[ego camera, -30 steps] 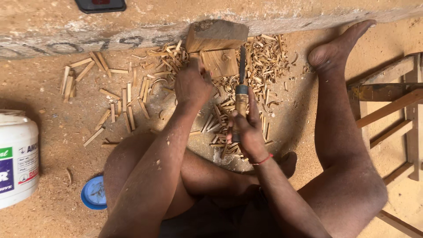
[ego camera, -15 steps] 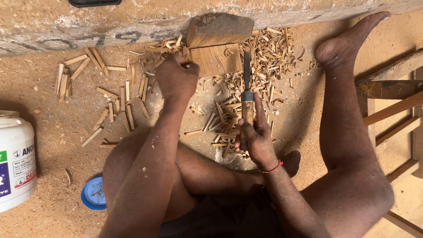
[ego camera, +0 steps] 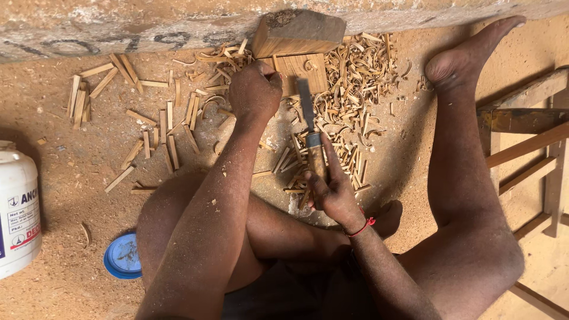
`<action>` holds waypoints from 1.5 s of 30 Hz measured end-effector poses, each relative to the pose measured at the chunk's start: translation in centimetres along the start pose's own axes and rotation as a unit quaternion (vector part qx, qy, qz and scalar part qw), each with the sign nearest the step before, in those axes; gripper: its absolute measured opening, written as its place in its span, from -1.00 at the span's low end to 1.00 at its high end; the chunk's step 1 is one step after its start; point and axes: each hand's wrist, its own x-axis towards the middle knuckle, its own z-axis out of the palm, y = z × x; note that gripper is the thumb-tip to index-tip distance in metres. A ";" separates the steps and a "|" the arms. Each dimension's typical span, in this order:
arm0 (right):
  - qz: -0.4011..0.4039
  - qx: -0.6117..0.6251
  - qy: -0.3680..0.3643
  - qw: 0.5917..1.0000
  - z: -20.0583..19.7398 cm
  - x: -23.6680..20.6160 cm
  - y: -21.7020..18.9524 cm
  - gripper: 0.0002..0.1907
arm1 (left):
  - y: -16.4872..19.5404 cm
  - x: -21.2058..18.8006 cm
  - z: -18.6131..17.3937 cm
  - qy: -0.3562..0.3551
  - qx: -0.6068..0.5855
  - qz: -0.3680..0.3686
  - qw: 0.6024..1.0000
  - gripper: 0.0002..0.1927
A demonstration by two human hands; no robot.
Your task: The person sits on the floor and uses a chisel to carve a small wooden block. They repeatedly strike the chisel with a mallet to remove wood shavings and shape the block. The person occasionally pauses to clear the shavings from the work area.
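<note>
I sit on a sandy floor with my legs folded. My right hand (ego camera: 332, 189) grips the wooden handle of a chisel (ego camera: 309, 127), whose flat metal blade points away from me toward a wooden block (ego camera: 299, 32). My left hand (ego camera: 255, 92) is closed around a small piece of wood right beside a flat wooden piece (ego camera: 305, 66) that lies below the block. Curled wood shavings (ego camera: 355, 77) are heaped around the block and under the chisel.
Several cut wooden sticks (ego camera: 157, 127) lie scattered on the left. A white plastic jar (ego camera: 16, 213) stands at the left edge, a blue lid (ego camera: 123, 256) near my knee. A concrete ledge (ego camera: 118, 24) runs along the top. A wooden frame (ego camera: 527, 136) stands at the right.
My left hand has moved away from me, up toward the block. My right hand with the chisel has drawn back a little toward my body.
</note>
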 end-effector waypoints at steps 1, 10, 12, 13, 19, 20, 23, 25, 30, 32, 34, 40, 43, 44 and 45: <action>-0.007 -0.015 -0.003 1.000 0.1 0.1 0.5 -0.11 | 0.0 0.1 0.0 -0.001 -0.005 0.000 1.000 -0.87; -0.009 -0.220 -0.001 0.975 1.3 1.1 -0.2 -0.16 | 0.7 -2.8 -1.3 -0.011 0.045 0.146 0.988 -0.89; 0.025 -0.217 -0.005 0.976 0.8 1.6 1.3 -0.12 | 0.7 -5.7 -0.8 -0.107 0.118 0.234 0.959 -0.58; -0.020 -0.214 0.009 0.977 -0.4 2.6 2.8 -0.05 | 0.5 -7.1 -0.5 -0.171 0.193 0.255 0.932 -0.54; -0.408 -0.250 0.255 0.840 -25.7 22.1 0.1 0.58 | -0.9 -10.0 1.1 -0.188 0.325 0.304 0.876 -0.41; -0.413 -0.258 0.264 0.833 -26.4 22.5 0.4 0.70 | -0.9 -9.9 1.2 -0.191 0.353 0.304 0.864 -0.36; -0.393 -0.256 0.269 0.841 -27.6 23.0 1.1 0.71 | -0.6 -9.6 0.9 -0.194 0.341 0.297 0.871 -0.35; -0.397 -0.269 0.269 0.836 -27.3 22.7 0.6 0.71 | -0.2 -9.2 0.5 -0.206 0.343 0.289 0.870 -0.30; -0.447 -0.309 0.285 0.790 -28.0 23.4 -0.6 0.71 | 0.8 -8.5 -0.5 -0.240 0.364 0.259 0.862 -0.12; -0.462 -0.316 0.284 0.778 -28.2 23.6 -0.8 0.70 | 1.0 -8.5 -0.9 -0.240 0.366 0.259 0.861 -0.08; -0.463 -0.300 0.286 0.784 -28.0 23.3 -1.2 0.71 | 1.1 -8.5 -1.0 -0.241 0.355 0.260 0.865 -0.07; -0.453 -0.281 0.299 0.792 -26.8 21.9 -2.4 0.73 | 1.6 -7.8 -1.0 -0.253 0.374 0.242 0.859 0.03; -0.437 -0.296 0.326 0.784 -26.2 21.0 -3.0 0.71 | 2.3 -6.7 -1.6 -0.236 0.349 0.234 0.876 0.04; -0.435 -0.295 0.325 0.786 -25.9 20.8 -3.1 0.71 | 2.6 -6.4 -1.8 -0.230 0.334 0.229 0.885 0.03; -0.438 -0.282 0.317 0.792 -25.7 20.5 -3.3 0.71 | 3.0 -6.3 -2.0 -0.243 0.347 0.223 0.878 0.06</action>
